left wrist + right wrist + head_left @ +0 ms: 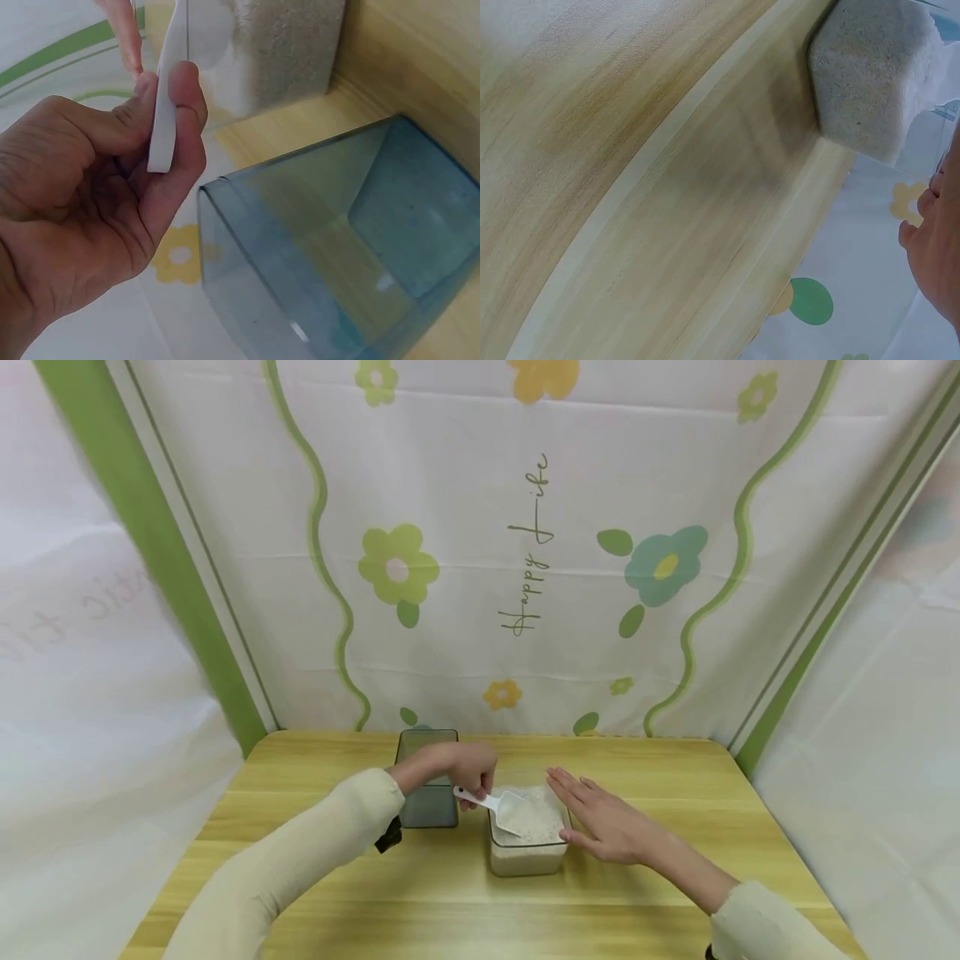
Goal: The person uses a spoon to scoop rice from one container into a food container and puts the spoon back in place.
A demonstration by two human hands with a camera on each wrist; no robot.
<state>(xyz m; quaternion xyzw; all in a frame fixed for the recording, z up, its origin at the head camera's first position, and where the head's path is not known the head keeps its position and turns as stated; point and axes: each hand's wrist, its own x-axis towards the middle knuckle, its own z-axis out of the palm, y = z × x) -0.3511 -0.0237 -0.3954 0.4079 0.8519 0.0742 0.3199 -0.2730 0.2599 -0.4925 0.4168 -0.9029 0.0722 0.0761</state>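
On the wood-grain tabletop (450,914), a see-through, blue-tinted box (429,810) sits by the back edge, left of its middle, and just rightward, slightly farther from that edge, is a clear, squarish container (528,863) of off-white grains (542,820). The right hand (607,822), fingers straight and gripping nothing, is at the container's right side; the left hand (474,767) pinches a slim-handled white scoop (492,802), its broad bowl at the grains.

Left hand (97,165): pinches a white handle (163,142) between thumb and fingers.
Blue container (405,225): transparent, on the table (251,142) by its edge.
Clear container (259,64): pale grains (296,49) inside, near that edge.
Flowered cloth (161,311): beyond the edge.
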